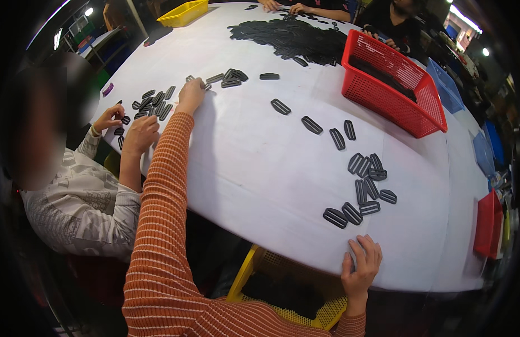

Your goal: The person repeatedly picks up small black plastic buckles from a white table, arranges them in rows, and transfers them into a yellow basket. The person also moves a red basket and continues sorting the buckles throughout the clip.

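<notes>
My left arm, in an orange striped sleeve, stretches far across the white table [243,163]. At its end my left hand [192,96] has its fingers curled down on a black slide buckle [207,87], mostly hidden by the hand. Beyond it lies a small group of the same buckles [232,77]. My right hand [363,264] lies on the near table edge, fingers loosely stretched and thumb apart, holding nothing. Just past its fingertips is a loose cluster of black slide buckles [361,190], with a few more [311,124] strung out toward the far side.
A red mesh basket [395,109] stands at the far right, beside a big heap of buckles [288,38]. A yellow basket [246,275] with dark contents sits below the near edge. On my left a co-worker's hands [141,133] handle another buckle pile [153,104]. Others work opposite.
</notes>
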`<act>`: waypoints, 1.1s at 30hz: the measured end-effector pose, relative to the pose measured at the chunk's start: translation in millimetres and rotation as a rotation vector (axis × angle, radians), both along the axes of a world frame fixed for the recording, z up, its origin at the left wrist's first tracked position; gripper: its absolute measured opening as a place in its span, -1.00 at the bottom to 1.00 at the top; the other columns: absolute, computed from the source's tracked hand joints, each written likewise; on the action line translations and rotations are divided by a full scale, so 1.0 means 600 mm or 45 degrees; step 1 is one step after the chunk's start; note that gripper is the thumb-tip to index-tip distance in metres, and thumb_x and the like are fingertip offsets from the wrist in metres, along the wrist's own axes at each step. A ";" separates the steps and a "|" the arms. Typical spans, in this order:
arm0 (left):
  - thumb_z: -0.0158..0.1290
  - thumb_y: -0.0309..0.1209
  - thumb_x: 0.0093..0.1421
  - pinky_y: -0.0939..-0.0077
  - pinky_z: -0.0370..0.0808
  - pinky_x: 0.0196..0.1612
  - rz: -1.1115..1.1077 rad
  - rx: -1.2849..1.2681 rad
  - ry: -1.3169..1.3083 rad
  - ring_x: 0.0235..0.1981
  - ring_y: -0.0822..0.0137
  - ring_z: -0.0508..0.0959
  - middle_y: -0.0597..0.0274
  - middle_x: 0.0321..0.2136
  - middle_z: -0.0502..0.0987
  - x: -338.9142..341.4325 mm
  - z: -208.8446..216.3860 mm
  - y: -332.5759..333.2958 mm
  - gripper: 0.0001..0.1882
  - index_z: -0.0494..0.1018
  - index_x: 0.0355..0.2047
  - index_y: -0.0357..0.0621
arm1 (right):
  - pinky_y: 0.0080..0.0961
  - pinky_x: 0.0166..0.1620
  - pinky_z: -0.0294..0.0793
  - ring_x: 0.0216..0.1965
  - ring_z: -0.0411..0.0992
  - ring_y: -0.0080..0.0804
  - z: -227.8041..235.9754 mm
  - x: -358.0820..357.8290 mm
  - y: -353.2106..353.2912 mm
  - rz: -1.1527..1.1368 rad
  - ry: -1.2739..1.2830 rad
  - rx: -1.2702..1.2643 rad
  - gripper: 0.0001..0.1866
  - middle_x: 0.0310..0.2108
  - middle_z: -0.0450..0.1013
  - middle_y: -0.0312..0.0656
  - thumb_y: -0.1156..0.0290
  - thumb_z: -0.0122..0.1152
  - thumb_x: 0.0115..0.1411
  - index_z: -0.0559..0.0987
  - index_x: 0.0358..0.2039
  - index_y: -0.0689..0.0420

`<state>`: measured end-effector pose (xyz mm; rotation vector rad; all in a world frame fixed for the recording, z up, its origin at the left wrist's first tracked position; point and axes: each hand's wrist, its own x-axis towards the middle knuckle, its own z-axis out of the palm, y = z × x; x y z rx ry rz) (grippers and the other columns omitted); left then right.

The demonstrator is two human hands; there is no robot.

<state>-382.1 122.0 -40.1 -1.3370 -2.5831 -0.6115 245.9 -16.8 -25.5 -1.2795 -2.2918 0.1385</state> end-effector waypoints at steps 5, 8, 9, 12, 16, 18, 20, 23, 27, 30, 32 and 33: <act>0.14 -0.47 0.17 0.31 0.55 -0.26 -0.370 0.330 -0.196 -0.36 0.14 0.65 0.04 -0.35 0.65 0.110 0.008 0.008 -0.85 0.53 -0.25 -0.23 | -0.12 0.14 0.35 0.02 0.44 -0.15 0.027 -0.006 0.023 0.074 0.289 -0.112 -0.70 -0.07 0.48 -0.15 0.48 0.27 0.07 0.62 -0.13 0.13; 0.09 -0.52 0.20 0.50 0.56 -0.33 -0.990 0.178 -0.864 -0.43 0.40 0.64 0.10 -0.40 0.65 0.387 0.073 0.011 -0.83 0.49 -0.21 -0.34 | -0.33 -0.07 0.50 -0.15 0.50 -0.21 0.058 -0.020 0.079 0.118 0.672 -0.248 -0.69 -0.11 0.48 -0.11 0.52 0.27 0.12 0.60 -0.08 0.18; 0.07 -0.53 0.20 0.50 0.56 -0.33 -1.132 0.108 -1.032 -0.46 0.39 0.64 0.08 -0.41 0.65 0.477 0.076 0.006 -0.84 0.48 -0.22 -0.36 | -0.42 -0.18 0.54 -0.23 0.52 -0.26 0.077 -0.027 0.102 0.110 0.689 -0.205 -0.69 -0.12 0.48 -0.10 0.52 0.26 0.15 0.58 -0.05 0.20; 0.11 -0.50 0.17 0.50 0.57 -0.33 -1.361 -0.165 -1.132 -0.47 0.35 0.65 0.06 -0.46 0.66 0.673 0.149 -0.032 -0.82 0.50 -0.26 -0.38 | -0.52 -0.33 0.51 -0.39 0.50 -0.44 0.125 -0.033 0.155 0.042 0.901 -0.283 -0.80 -0.25 0.52 -0.12 0.50 0.26 0.21 0.63 -0.15 0.25; 0.11 -0.48 0.26 0.52 0.59 -0.20 -1.449 -0.250 -1.170 -0.33 0.39 0.65 0.07 -0.30 0.66 0.752 0.170 -0.032 -0.75 0.50 -0.10 -0.39 | -0.60 -0.42 0.48 -0.49 0.47 -0.54 0.127 0.003 0.187 0.049 1.010 -0.273 -0.87 -0.42 0.53 -0.17 0.50 0.25 0.24 0.65 -0.29 0.31; 0.10 -0.46 0.28 0.50 0.58 -0.15 -1.457 -0.104 -1.082 -0.26 0.37 0.65 0.05 -0.22 0.64 0.766 0.151 -0.024 -0.72 0.48 -0.04 -0.36 | -0.62 -0.46 0.45 -0.55 0.45 -0.57 0.121 0.040 0.202 -0.076 1.026 -0.310 -0.87 -0.48 0.55 -0.20 0.50 0.26 0.23 0.65 -0.31 0.32; 0.08 -0.43 0.30 0.49 0.56 -0.09 -1.376 -0.062 -1.033 -0.17 0.35 0.63 0.07 -0.12 0.62 0.766 0.148 -0.019 -0.68 0.46 0.04 -0.28 | -0.63 -0.50 0.46 -0.58 0.47 -0.58 0.125 0.095 0.234 -0.253 0.973 -0.401 -0.87 -0.48 0.58 -0.20 0.49 0.25 0.23 0.66 -0.31 0.30; 0.04 -0.50 0.31 0.58 0.53 -0.13 -1.225 0.198 -1.007 -0.21 0.41 0.61 0.19 -0.18 0.63 0.709 0.080 0.024 -0.77 0.53 -0.05 -0.24 | -0.65 -0.47 0.53 -0.55 0.54 -0.55 0.094 0.189 0.308 -0.362 1.055 -0.548 -0.84 -0.46 0.59 -0.20 0.48 0.24 0.22 0.65 -0.26 0.30; -0.04 -0.53 0.34 0.65 0.48 -0.24 -0.911 0.548 -1.029 -0.29 0.52 0.56 0.28 -0.27 0.61 0.650 0.000 0.050 -0.80 0.55 -0.12 -0.24 | -0.65 -0.44 0.59 -0.51 0.59 -0.49 0.064 0.287 0.408 -0.479 1.030 -0.607 -0.81 -0.46 0.59 -0.18 0.47 0.23 0.22 0.64 -0.21 0.30; -0.07 -0.55 0.35 0.66 0.48 -0.23 -0.796 0.635 -1.222 -0.30 0.54 0.55 0.28 -0.30 0.60 0.643 -0.021 0.061 -0.79 0.54 -0.09 -0.22 | -0.61 -0.38 0.59 -0.47 0.58 -0.49 0.068 0.320 0.464 -0.536 0.974 -0.681 -0.80 -0.41 0.59 -0.19 0.45 0.23 0.22 0.64 -0.18 0.27; -0.10 -0.53 0.37 0.73 0.37 -0.33 -0.812 0.609 -1.272 -0.33 0.61 0.46 0.38 -0.27 0.55 0.634 -0.026 0.066 -0.76 0.49 -0.03 -0.17 | -0.57 -0.34 0.59 -0.41 0.57 -0.49 0.060 0.330 0.507 -0.559 0.960 -0.766 -0.78 -0.38 0.59 -0.21 0.43 0.24 0.22 0.63 -0.16 0.25; -0.10 -0.53 0.37 0.73 0.37 -0.32 -0.806 0.592 -1.261 -0.33 0.61 0.47 0.37 -0.27 0.55 0.633 -0.028 0.067 -0.76 0.49 -0.03 -0.18 | -0.57 -0.34 0.58 -0.41 0.57 -0.49 0.055 0.336 0.527 -0.543 0.972 -0.786 -0.78 -0.38 0.59 -0.21 0.43 0.24 0.22 0.63 -0.16 0.24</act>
